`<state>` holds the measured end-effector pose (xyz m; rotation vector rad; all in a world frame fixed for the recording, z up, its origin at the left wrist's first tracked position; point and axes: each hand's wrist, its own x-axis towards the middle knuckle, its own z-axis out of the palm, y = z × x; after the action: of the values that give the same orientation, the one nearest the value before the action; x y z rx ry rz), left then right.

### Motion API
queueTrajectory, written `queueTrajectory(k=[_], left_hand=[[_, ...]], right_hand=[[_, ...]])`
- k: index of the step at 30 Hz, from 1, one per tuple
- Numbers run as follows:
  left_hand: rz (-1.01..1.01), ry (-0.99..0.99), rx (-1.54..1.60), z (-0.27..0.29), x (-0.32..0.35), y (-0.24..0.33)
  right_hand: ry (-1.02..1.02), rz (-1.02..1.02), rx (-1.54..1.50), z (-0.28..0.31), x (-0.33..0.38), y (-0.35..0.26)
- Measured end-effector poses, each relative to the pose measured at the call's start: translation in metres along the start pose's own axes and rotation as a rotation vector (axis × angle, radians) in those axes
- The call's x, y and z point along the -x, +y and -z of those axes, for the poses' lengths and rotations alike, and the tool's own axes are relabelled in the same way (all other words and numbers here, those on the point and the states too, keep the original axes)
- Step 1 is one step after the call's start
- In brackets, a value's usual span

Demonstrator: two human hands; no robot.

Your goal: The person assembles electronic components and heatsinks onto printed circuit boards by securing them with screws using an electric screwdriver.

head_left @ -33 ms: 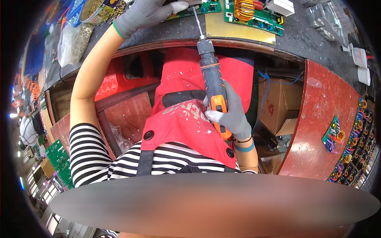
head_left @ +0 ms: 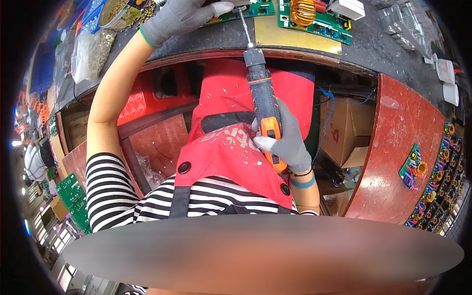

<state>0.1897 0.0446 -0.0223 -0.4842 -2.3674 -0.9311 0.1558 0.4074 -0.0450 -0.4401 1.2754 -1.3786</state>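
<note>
My right hand (head_left: 293,140), in a grey glove with pale fingertips, is wrapped round a black and orange electric screwdriver (head_left: 263,91). Its long bit points away from me, the tip meeting the near side of a green circuit board (head_left: 260,10) at the top edge of the picture. At that board's left end is my gloved left hand (head_left: 179,22), thumb stretched along a grey part on it and the other fingers cut off by the picture's edge. A second circuit board (head_left: 319,27) with a copper coil and a white heat sink lies to the right, beside a brass-coloured plate (head_left: 295,39).
Left on the dark bench are a tub of small screws (head_left: 113,14) and a plastic bag (head_left: 88,56). Metal heat sinks (head_left: 405,27) stand at far right. A red board (head_left: 393,162) by my right side bears a small circuit board (head_left: 412,169). Below the bench sits a cardboard box (head_left: 341,130).
</note>
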Motion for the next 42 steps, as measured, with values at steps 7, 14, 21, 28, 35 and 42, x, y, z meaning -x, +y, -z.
queueTrajectory(k=[7, 14, 21, 28, 35, 42], left_hand=[[-0.136, 0.102, 0.155, -0.008, 0.0, -0.016], [-0.157, 0.111, 0.217, -0.013, -0.004, -0.016], [0.243, -0.172, -0.447, 0.0, -0.017, 0.032], [0.263, -0.098, -0.643, -0.017, -0.014, 0.037], [0.271, -0.081, -0.65, -0.02, -0.016, 0.041], [0.251, -0.082, -0.61, -0.017, -0.018, 0.039]], right_hand=[[0.087, 0.031, 0.172, -0.004, 0.0, 0.004], [0.252, 0.022, 0.538, -0.041, 0.004, -0.007], [0.387, 0.088, 1.168, -0.046, 0.003, -0.003], [0.39, 0.119, 1.129, -0.047, 0.004, -0.002], [0.193, -0.054, 0.286, -0.031, 0.005, -0.019], [0.177, 0.049, 0.298, -0.024, 0.004, -0.005]])
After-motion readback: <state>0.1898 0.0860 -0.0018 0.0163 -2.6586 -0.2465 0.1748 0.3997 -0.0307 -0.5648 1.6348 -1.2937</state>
